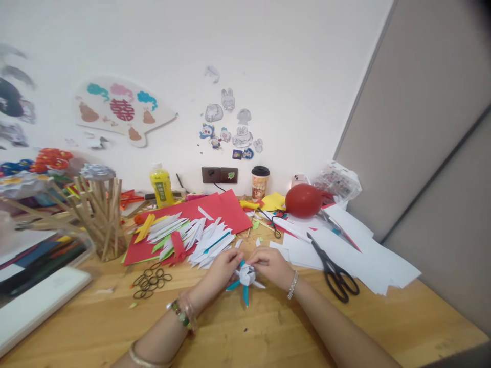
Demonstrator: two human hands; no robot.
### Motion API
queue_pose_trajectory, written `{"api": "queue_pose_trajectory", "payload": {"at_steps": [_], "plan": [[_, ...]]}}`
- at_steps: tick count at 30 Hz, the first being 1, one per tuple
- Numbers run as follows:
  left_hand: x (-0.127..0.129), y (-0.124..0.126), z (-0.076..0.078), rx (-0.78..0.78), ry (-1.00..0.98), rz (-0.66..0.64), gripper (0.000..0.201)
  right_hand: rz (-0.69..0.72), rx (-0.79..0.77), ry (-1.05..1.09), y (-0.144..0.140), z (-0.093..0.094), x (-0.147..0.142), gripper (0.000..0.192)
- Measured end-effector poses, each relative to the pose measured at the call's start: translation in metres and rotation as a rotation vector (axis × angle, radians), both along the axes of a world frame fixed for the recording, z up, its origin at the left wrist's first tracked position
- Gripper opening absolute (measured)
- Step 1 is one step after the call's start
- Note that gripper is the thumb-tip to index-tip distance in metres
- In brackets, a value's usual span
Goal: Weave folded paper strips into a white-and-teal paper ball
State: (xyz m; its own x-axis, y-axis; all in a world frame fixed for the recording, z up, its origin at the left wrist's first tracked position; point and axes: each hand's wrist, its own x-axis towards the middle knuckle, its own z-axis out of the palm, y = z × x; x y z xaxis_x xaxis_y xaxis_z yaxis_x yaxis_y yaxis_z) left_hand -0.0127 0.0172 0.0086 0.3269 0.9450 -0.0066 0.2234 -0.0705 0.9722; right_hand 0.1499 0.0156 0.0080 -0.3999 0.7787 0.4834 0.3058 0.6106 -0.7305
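Both of my hands meet over a small paper flower [246, 278] made of white and blue pointed strips, held just above the wooden table [268, 332]. My left hand [222, 270] pinches it from the left side. My right hand [271, 266] grips it from the right. Blue tips stick out below and to the left of my fingers. A heap of folded white pointed paper pieces [199, 237] lies right behind my hands on a red sheet [215, 209].
Black scissors [333, 271] lie to the right on white paper sheets [364, 255]. Black rubber bands [151, 281] lie to the left. A cup of wooden sticks [102, 214], a yellow bottle [161, 186], a coffee cup [260, 183] and a red balloon [304, 200] stand further back.
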Motion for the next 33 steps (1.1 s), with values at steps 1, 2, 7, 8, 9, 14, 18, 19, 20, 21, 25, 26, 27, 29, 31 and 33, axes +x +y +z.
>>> {"api": "queue_pose_trajectory", "payload": {"at_steps": [1, 2, 7, 8, 9, 14, 18, 19, 20, 21, 25, 26, 27, 29, 31, 33], "plan": [[0.0, 0.001, 0.001, 0.041, 0.041, 0.005, 0.026, 0.004, 0.015, 0.002, 0.0, 0.0, 0.001, 0.011], [-0.001, 0.002, 0.002, 0.09, 0.087, 0.012, 0.025, 0.001, 0.026, -0.005, 0.0, 0.001, 0.001, 0.011], [-0.001, 0.004, 0.003, 0.34, 0.285, 0.069, 0.022, -0.06, 0.061, -0.148, -0.005, 0.007, 0.001, 0.01], [-0.001, 0.004, 0.002, 0.372, 0.303, 0.067, 0.022, -0.064, 0.082, -0.186, -0.005, 0.008, 0.0, 0.01], [0.0, 0.003, 0.002, 0.391, 0.318, 0.068, 0.022, -0.065, 0.108, -0.218, -0.005, 0.007, -0.001, 0.01], [0.004, 0.002, 0.002, 0.407, 0.336, 0.161, 0.02, -0.045, 0.352, -0.276, -0.004, 0.0, -0.003, 0.021], [0.004, 0.002, 0.004, 0.412, 0.304, 0.175, 0.019, -0.015, 0.509, -0.283, -0.004, -0.001, -0.002, 0.026], [0.003, 0.002, 0.005, 0.411, 0.3, 0.175, 0.019, -0.011, 0.499, -0.279, -0.005, 0.0, -0.002, 0.025], [0.002, 0.002, 0.005, 0.41, 0.297, 0.174, 0.02, -0.015, 0.461, -0.271, -0.006, 0.002, -0.002, 0.023], [0.002, 0.001, 0.005, 0.408, 0.295, 0.173, 0.02, -0.028, 0.401, -0.259, -0.007, 0.004, -0.002, 0.02], [0.001, 0.001, 0.006, 0.4, 0.302, 0.186, 0.02, -0.085, 0.158, -0.223, -0.011, 0.009, -0.005, 0.014], [0.001, 0.002, 0.006, 0.398, 0.305, 0.191, 0.02, -0.089, 0.144, -0.217, -0.011, 0.009, -0.005, 0.014], [0.001, 0.002, 0.007, 0.395, 0.309, 0.196, 0.02, -0.091, 0.142, -0.212, -0.011, 0.008, -0.006, 0.014], [0.001, 0.001, 0.008, 0.388, 0.314, 0.197, 0.019, -0.109, 0.143, -0.194, -0.01, 0.006, -0.006, 0.014], [0.002, 0.001, 0.01, 0.385, 0.323, 0.185, 0.019, -0.133, 0.115, -0.18, -0.008, 0.003, -0.006, 0.015], [0.002, 0.0, 0.011, 0.392, 0.344, 0.159, 0.018, -0.126, 0.086, -0.186, -0.006, 0.001, -0.005, 0.015]]}}
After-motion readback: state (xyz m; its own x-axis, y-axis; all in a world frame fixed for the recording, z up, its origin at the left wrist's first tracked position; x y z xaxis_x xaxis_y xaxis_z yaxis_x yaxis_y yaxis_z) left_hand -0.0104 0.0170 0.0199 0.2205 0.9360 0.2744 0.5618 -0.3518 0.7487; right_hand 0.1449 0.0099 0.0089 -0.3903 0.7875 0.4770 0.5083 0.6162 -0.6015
